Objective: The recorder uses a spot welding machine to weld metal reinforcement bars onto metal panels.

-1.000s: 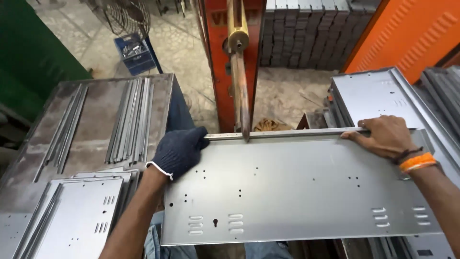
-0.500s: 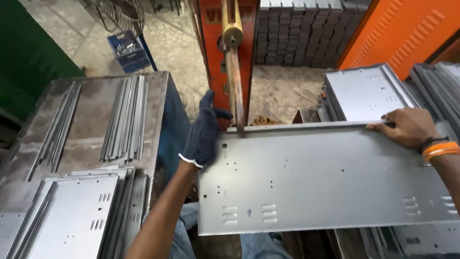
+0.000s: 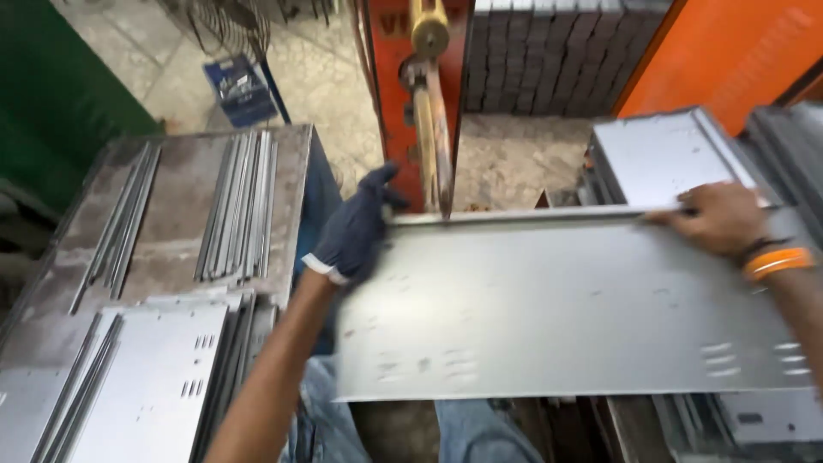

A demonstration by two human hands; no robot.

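Note:
A wide grey sheet-metal panel (image 3: 557, 309) with small slots and holes lies flat in front of me, its far edge under the orange press tool (image 3: 433, 129). My left hand (image 3: 356, 227), in a dark blue glove, grips the panel's far left corner. Bare, with an orange wristband, my right hand (image 3: 711, 219) holds the far right edge.
A worn metal table (image 3: 94, 249) at the left carries stacks of narrow strips (image 3: 236, 206) and finished slotted panels (image 3: 146, 386). More grey panels (image 3: 660, 154) are stacked at the right. A blue crate (image 3: 240, 86) stands on the floor beyond; an orange cabinet (image 3: 737, 51) is at top right.
The panel has slid to the right along the press. My gloved left hand lifted off the corner half a second ago and now grips it again; the right hand has stayed on the far edge.

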